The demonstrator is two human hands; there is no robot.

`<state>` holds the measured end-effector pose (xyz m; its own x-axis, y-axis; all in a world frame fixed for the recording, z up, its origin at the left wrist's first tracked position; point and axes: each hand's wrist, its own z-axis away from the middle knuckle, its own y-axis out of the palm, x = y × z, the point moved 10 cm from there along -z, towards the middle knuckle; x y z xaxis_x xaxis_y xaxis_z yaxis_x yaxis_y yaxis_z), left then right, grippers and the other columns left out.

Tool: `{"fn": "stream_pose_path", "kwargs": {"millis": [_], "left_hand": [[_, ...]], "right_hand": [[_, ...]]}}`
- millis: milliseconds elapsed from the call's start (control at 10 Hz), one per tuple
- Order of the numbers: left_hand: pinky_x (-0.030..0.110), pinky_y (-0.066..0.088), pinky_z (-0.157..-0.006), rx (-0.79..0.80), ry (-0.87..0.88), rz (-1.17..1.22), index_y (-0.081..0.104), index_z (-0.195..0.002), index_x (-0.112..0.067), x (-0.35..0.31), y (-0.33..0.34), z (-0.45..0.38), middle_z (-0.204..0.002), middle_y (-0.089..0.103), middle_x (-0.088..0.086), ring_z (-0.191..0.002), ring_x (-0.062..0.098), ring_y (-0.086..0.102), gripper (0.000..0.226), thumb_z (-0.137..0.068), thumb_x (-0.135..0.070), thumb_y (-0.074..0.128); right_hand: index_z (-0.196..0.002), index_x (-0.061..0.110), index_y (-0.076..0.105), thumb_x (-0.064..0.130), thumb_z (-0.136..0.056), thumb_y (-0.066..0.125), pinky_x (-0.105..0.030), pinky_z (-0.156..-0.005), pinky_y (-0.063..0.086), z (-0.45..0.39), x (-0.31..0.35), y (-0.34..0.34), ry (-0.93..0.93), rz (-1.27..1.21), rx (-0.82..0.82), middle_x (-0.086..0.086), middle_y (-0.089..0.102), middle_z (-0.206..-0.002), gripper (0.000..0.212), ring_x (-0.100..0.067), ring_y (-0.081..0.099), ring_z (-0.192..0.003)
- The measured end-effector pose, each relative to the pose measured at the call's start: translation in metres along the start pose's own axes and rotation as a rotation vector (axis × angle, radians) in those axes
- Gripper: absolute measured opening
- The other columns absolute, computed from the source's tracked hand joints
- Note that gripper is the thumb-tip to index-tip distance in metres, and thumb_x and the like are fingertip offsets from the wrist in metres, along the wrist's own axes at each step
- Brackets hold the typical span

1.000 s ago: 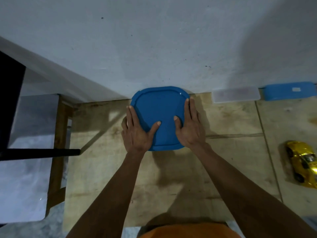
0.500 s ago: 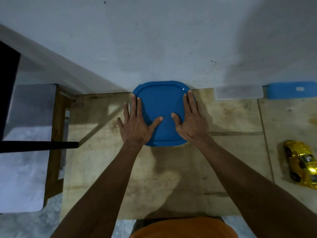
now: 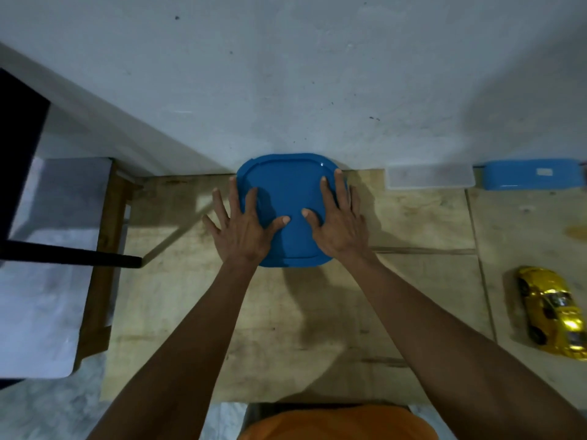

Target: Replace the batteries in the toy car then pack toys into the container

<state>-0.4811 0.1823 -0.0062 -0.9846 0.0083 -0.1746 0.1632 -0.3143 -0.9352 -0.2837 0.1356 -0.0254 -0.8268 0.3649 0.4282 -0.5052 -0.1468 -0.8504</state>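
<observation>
A square blue lid (image 3: 287, 185) covers the container at the back of the wooden table, against the wall. My left hand (image 3: 243, 228) lies flat on the lid's left side, fingers spread and straight, some reaching past the edge. My right hand (image 3: 338, 220) lies flat on its right side, fingers straight. Both thumbs point inward and almost meet at the lid's middle. A shiny gold toy car (image 3: 552, 311) stands on the table far right, untouched. The container's contents are hidden.
The wooden table (image 3: 286, 328) ends at the wall. A clear flat lid (image 3: 430, 177) and a blue box (image 3: 532, 177) lie along the back right. A black bar (image 3: 73, 257) and a wooden frame (image 3: 101, 249) stand left, over a pale floor.
Both hands slid slightly forward over the lid and the left fingers spread wider. The lid and the gold car stayed where they were; only the view shifted.
</observation>
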Motion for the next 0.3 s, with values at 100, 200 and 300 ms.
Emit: {"fn": "stream_pose_path", "kwargs": {"millis": [100,200,300], "left_hand": [[0.067,0.006,-0.119,-0.028,-0.033,0.004,0.016,-0.157,-0.030,-0.011,-0.010,0.012,-0.169,-0.003,0.001,-0.154,0.031,-0.009,0.088,-0.088,-0.082,0.034],[0.065,0.007,-0.120,-0.080,-0.012,0.058,0.017,-0.157,-0.028,-0.021,-0.018,0.030,-0.168,0.003,0.004,-0.154,0.031,-0.003,0.075,-0.096,-0.072,0.027],[0.065,0.010,-0.119,-0.136,0.042,0.127,0.018,-0.157,-0.029,-0.032,-0.031,0.056,-0.168,0.006,0.005,-0.154,0.029,0.000,0.071,-0.099,-0.067,0.029]], "right_hand": [[-0.158,0.035,0.002,0.059,-0.101,0.030,-0.058,-0.117,0.024,0.012,0.001,-0.008,0.006,-0.053,0.002,0.007,-0.020,-0.165,0.067,-0.028,-0.008,-0.153],[-0.158,0.036,0.001,0.054,-0.103,0.028,-0.054,-0.119,0.023,0.036,0.005,-0.026,-0.019,-0.123,-0.046,0.006,-0.017,-0.166,0.064,-0.026,-0.007,-0.153],[-0.159,0.033,0.003,0.053,-0.104,0.026,-0.051,-0.121,0.020,0.068,0.011,-0.048,-0.046,-0.166,-0.111,0.003,-0.010,-0.167,0.062,-0.026,-0.003,-0.153]]}}
